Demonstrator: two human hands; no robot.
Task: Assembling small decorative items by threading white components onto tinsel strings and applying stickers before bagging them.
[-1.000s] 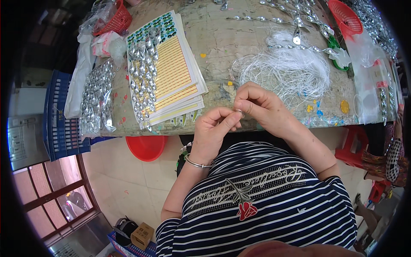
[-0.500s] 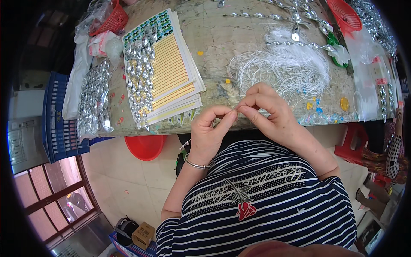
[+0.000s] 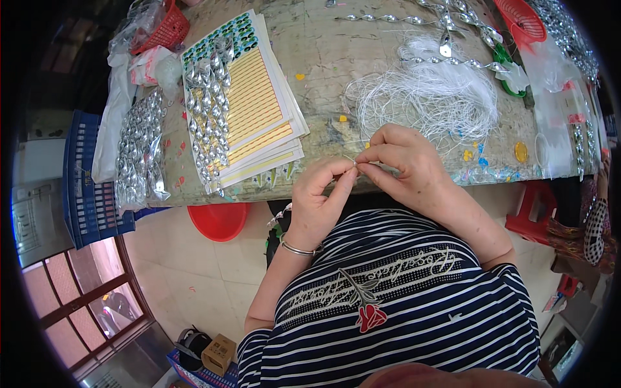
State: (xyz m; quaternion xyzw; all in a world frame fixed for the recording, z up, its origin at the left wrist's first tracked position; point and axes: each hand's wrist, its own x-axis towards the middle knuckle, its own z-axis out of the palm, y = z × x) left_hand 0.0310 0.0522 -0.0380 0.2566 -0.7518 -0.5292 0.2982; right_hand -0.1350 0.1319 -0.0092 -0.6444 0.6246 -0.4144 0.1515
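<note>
At the table's front edge my left hand (image 3: pixel 321 197) and my right hand (image 3: pixel 409 163) meet, fingertips pinched almost together. A fine pale thread (image 3: pixel 349 157) shows at their tips, and both hands seem closed on it; its run is mostly too thin to follow. Just beyond my right hand lies a loose, tangled bundle of white thread (image 3: pixel 430 97). A silver twisted strip (image 3: pixel 279 215) shows beside my left wrist, below the table edge; what holds it is hidden.
Stacked printed sheets (image 3: pixel 259 97) carry silver twisted strips (image 3: pixel 210 119); more silver twists (image 3: pixel 139 149) lie in clear plastic to the left. Green-handled scissors (image 3: pixel 508 71) and a red basket (image 3: pixel 521 21) are at the far right. A red basin (image 3: pixel 218 222) stands below the table.
My hands stay pinched together, with the left fingers shifting slightly and the right-hand fingers drawing closer together. At the far right, a person's foot has gone from view.
</note>
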